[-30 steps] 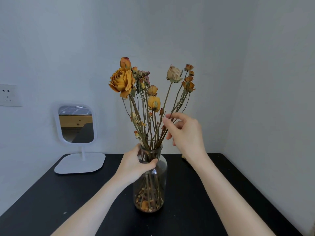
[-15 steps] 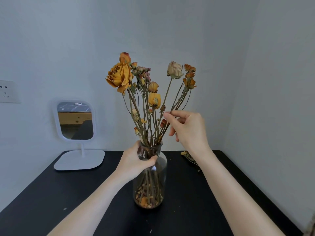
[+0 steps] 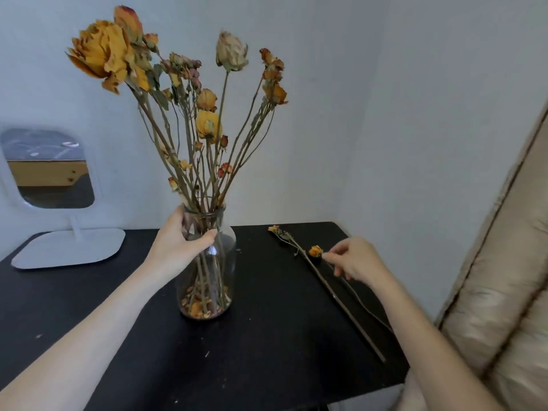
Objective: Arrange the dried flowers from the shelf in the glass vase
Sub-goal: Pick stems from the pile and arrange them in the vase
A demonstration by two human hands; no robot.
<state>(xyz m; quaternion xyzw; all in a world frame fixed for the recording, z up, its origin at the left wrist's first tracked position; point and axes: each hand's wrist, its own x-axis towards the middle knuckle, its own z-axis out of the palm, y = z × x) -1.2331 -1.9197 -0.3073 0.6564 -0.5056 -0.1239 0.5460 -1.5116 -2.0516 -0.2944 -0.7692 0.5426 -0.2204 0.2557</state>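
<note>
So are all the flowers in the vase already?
No, two loose stems lie on the black table beside the glass vase.

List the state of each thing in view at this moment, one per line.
Glass vase: upright on the black table, holding many dried stems, loose petals at the bottom.
Left hand: gripping the vase neck.
Right hand: fingers at the short stem's orange bud; grasp unclear.
Long stem: lying flat on the table.
Mirror: standing upright on its base.

The glass vase is standing upright, holding orange dried flowers; two loose stems are lying right of it.
</note>
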